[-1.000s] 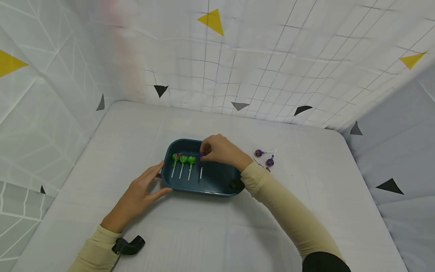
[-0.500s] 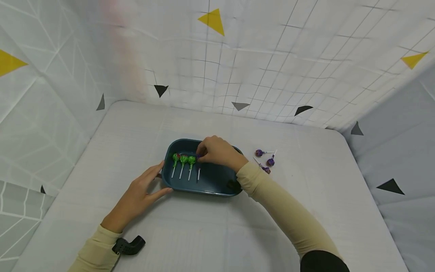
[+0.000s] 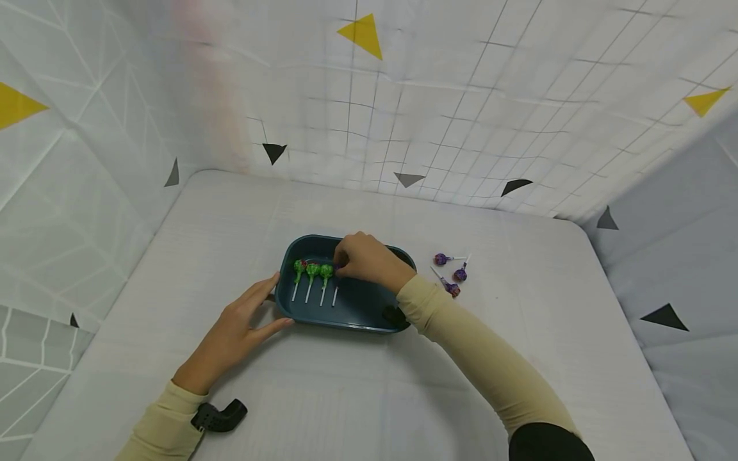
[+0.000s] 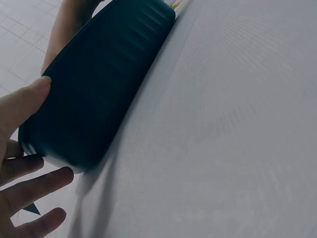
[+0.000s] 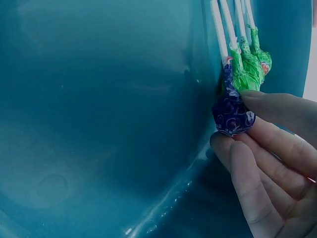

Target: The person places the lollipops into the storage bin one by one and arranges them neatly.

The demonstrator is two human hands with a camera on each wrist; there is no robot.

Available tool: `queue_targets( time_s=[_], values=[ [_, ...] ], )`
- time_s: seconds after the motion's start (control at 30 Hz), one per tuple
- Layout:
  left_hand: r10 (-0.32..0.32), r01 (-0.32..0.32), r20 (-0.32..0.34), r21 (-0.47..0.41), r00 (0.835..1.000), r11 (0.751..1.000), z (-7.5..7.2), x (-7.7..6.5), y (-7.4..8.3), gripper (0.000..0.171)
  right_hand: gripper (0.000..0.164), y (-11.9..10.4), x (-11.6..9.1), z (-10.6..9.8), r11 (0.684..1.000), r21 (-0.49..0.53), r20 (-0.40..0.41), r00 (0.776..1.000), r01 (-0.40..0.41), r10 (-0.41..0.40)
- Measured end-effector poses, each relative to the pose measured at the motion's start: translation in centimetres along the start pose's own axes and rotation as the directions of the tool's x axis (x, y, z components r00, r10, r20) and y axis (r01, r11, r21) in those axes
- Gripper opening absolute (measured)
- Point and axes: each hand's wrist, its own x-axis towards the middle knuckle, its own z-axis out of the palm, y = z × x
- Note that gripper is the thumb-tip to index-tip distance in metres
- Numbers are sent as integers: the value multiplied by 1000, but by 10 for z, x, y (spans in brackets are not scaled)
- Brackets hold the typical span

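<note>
My right hand (image 3: 371, 261) reaches into a dark teal tray (image 3: 366, 310) and pinches the head of a purple-wrapped lollipop (image 5: 233, 116) between thumb and fingers. Its white stick points toward the near side of the tray. Just to its left lie three green-wrapped lollipops (image 3: 312, 269) in a row, heads at the far side and sticks parallel. My left hand (image 3: 233, 333) rests at the tray's left end, with the thumb (image 4: 37, 91) on the rim and the other fingers spread out along the end wall.
Three purple lollipops (image 3: 452, 289) lie loosely grouped on the white table (image 3: 323, 397), right of the tray. A black device (image 3: 220, 416) sits at the left wrist. White fabric walls (image 3: 450, 96) with printed lines and triangles enclose the table.
My right hand has shifted slightly left, bringing the purple lollipop closer to the green row. More of the purple lollipops on the table shows. The left hand has stayed in place.
</note>
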Motion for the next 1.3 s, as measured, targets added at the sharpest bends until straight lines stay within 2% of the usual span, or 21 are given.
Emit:
queue_targets(
  time_s=[0.47, 1.3],
  values=[
    [5, -5, 2, 2, 1000, 1000, -1, 0, 1, 94, 16, -1, 0, 1, 1000, 4, 35, 999, -6, 6],
    [8, -8, -3, 5, 1000, 1000, 1, 0, 0, 94, 16, 1, 0, 2, 1000, -6, 26, 1000, 0, 0]
  ],
)
